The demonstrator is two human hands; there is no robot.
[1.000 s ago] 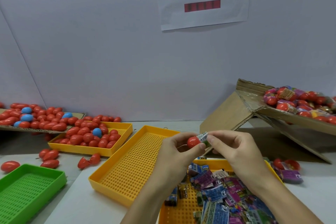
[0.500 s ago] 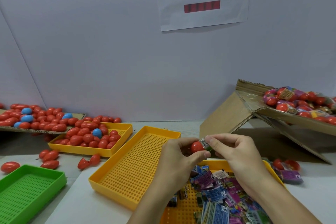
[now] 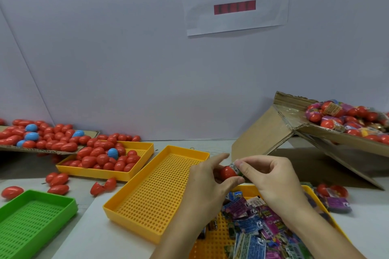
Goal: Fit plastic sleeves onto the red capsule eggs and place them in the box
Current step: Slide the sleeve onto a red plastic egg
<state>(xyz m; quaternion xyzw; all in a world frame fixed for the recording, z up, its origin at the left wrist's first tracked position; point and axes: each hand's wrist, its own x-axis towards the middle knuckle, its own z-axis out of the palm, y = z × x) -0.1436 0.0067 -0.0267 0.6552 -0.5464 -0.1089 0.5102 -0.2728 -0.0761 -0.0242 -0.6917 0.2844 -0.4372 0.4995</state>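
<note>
A red capsule egg [image 3: 227, 172] is held over the table's middle between both hands. My left hand [image 3: 208, 183] grips its left end with thumb below and fingers behind. My right hand [image 3: 267, 176] pinches a printed plastic sleeve [image 3: 235, 166] that covers the egg's right end. The tilted cardboard box [image 3: 294, 130] at the right holds several sleeved eggs [image 3: 345, 120]. Loose flat sleeves [image 3: 259, 227] fill a yellow tray [image 3: 322, 202] under my right forearm.
An empty yellow tray [image 3: 155, 187] lies left of my hands. Behind it another yellow tray [image 3: 145, 153] holds bare red eggs and a blue one. More eggs lie on cardboard [image 3: 42, 136] at far left. A green tray [image 3: 33, 218] sits bottom left. Two sleeved eggs [image 3: 334, 195] lie beside the box.
Both hands have sunk a little with the egg. The sleeve has slid further onto the egg's right end, and my left index finger has straightened.
</note>
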